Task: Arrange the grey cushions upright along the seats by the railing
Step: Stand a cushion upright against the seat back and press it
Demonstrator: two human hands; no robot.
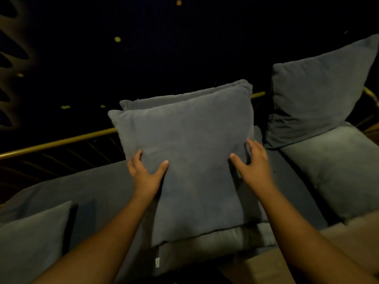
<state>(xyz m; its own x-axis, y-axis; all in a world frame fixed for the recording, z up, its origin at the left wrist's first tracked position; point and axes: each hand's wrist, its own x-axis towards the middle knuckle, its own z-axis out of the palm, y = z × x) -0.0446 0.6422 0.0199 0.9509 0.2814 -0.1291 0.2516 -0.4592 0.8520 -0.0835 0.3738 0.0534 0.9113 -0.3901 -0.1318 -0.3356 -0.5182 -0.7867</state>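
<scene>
With my left hand and right hand pressed on either side edge of the front grey cushion, fingers spread and thumbs on its face, I judge the main risk is that it flops forward off the seat cushion once I let go, since it only leans on the second grey cushion behind it, just in front of the brass railing. It is near-square, so no long axis really shows; it stands on its bottom edge, face toward me, top tilted back toward the railing.
</scene>
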